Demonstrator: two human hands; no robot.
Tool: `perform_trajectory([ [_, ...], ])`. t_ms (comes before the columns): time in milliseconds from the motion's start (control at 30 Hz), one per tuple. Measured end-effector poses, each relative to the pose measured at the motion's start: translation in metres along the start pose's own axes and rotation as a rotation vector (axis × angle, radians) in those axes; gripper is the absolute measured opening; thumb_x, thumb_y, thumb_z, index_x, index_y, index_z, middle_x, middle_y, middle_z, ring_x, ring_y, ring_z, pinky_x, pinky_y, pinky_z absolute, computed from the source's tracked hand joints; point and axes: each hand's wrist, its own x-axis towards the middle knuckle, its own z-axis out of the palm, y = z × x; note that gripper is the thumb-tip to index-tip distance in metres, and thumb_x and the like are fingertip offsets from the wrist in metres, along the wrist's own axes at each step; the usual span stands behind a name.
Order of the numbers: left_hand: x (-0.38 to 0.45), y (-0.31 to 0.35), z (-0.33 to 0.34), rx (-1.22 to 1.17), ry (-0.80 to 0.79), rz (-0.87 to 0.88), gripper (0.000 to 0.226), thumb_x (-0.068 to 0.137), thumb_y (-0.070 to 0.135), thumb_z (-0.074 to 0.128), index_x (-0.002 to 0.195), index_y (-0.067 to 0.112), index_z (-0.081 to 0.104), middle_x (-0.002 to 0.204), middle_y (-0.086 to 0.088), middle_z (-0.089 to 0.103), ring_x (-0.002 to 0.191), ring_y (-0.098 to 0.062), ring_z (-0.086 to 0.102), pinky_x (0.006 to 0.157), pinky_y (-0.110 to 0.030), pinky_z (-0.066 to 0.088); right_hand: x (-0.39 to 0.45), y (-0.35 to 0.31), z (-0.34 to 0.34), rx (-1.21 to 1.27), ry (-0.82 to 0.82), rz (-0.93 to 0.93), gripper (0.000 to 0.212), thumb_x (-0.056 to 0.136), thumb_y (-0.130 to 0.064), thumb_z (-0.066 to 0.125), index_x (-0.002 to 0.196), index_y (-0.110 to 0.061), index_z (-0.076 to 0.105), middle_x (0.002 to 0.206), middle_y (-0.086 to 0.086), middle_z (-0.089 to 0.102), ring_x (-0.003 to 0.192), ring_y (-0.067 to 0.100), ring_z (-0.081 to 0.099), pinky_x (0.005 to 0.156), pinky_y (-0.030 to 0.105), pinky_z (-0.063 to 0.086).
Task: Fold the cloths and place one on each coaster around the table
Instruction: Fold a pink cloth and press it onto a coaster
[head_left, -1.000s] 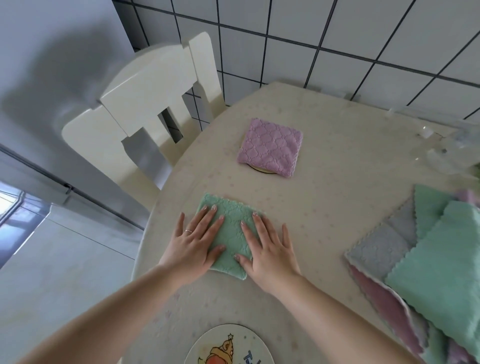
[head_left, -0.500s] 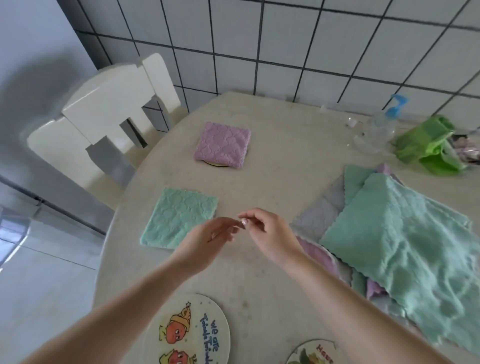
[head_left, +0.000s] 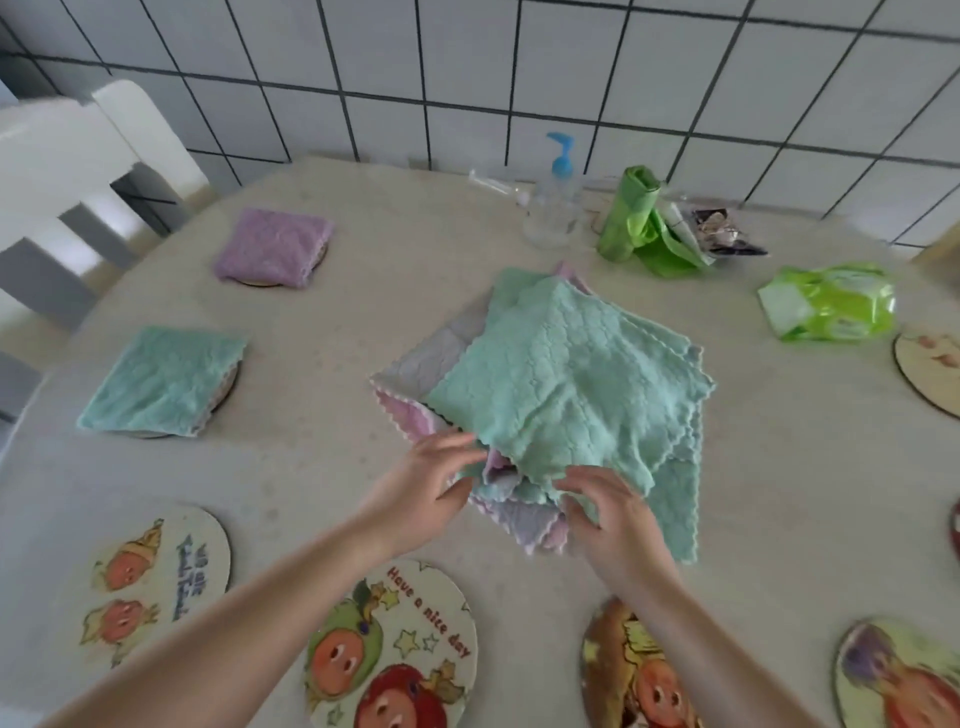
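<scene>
A loose pile of cloths (head_left: 571, 374) lies mid-table, with a large green cloth on top and grey and pink ones under it. My left hand (head_left: 431, 488) pinches the pile's near corner at the green cloth's edge. My right hand (head_left: 608, 514) curls its fingers over the near edge beside it. At the left, a folded purple cloth (head_left: 272, 247) covers one coaster (head_left: 260, 282). A folded green cloth (head_left: 166, 379) covers another coaster (head_left: 228, 387). Bare cartoon-print coasters (head_left: 150, 577) (head_left: 395, 644) (head_left: 623, 670) line the near edge.
More bare coasters sit at the near right (head_left: 893, 675) and the far right (head_left: 930, 369). By the tiled wall stand a pump bottle (head_left: 556, 208), a green bag roll (head_left: 634, 218) and a wipes pack (head_left: 831, 301). A white chair (head_left: 67, 171) stands at the table's left.
Both hands left the folded green cloth on its coaster, met briefly in mid-air, then moved right to the near edge of the cloth pile. The view swung right.
</scene>
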Motion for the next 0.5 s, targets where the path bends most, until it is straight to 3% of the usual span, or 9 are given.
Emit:
perform_trajectory([
  [100,0.002,0.017,0.027,0.333,-0.037,0.099,0.044,0.094,0.032,0.045,0.138,0.031,0.039,0.154,0.005,0.016,0.144,-0.016,0.003,0.118,-0.042,0.008,-0.011,0.022,0.005,-0.134,-0.157,-0.171,0.038,0.085,-0.049,0.039,0.11,-0.036,0.065,0.147,-0.016,0.03,0.139,0.006,0.019,0.111,0.024,0.017],
  [167,0.004,0.02,0.038,0.479,-0.063,0.129,0.045,0.094,0.034,0.043,0.139,0.032,0.037,0.156,0.004,0.005,0.143,-0.018,-0.009,0.117,-0.044,-0.003,-0.016,0.029,0.009,-0.202,-0.174,-0.256,0.05,0.081,-0.056,0.028,0.113,-0.038,0.062,0.153,-0.015,0.017,0.143,0.007,0.005,0.114,0.029,0.005],
  [233,0.007,0.017,0.046,0.541,-0.064,0.166,0.043,0.093,0.034,0.046,0.135,0.029,0.042,0.156,0.001,0.005,0.141,-0.019,-0.013,0.116,-0.048,-0.003,-0.014,0.036,0.013,-0.279,-0.15,-0.307,0.049,0.085,-0.053,0.034,0.126,-0.036,0.054,0.155,-0.012,0.013,0.144,0.01,0.002,0.115,0.03,0.001],
  [367,0.021,-0.002,0.058,0.618,0.049,0.328,0.038,0.088,0.038,0.048,0.121,0.022,0.059,0.147,-0.008,0.035,0.14,-0.028,0.019,0.108,-0.06,0.024,-0.002,0.055,0.025,-0.354,0.004,-0.415,0.045,0.085,-0.033,0.056,0.13,-0.026,0.053,0.148,-0.005,0.036,0.139,0.018,0.028,0.114,0.039,0.025],
  [500,0.035,-0.013,0.065,0.567,0.174,0.417,0.043,0.092,0.043,0.035,0.12,0.021,0.058,0.142,-0.001,0.044,0.137,-0.019,0.03,0.111,-0.054,0.02,0.009,0.08,0.029,-0.314,0.182,-0.598,0.037,0.083,-0.023,0.061,0.118,-0.015,0.063,0.13,0.0,0.057,0.12,0.018,0.054,0.099,0.036,0.045],
])
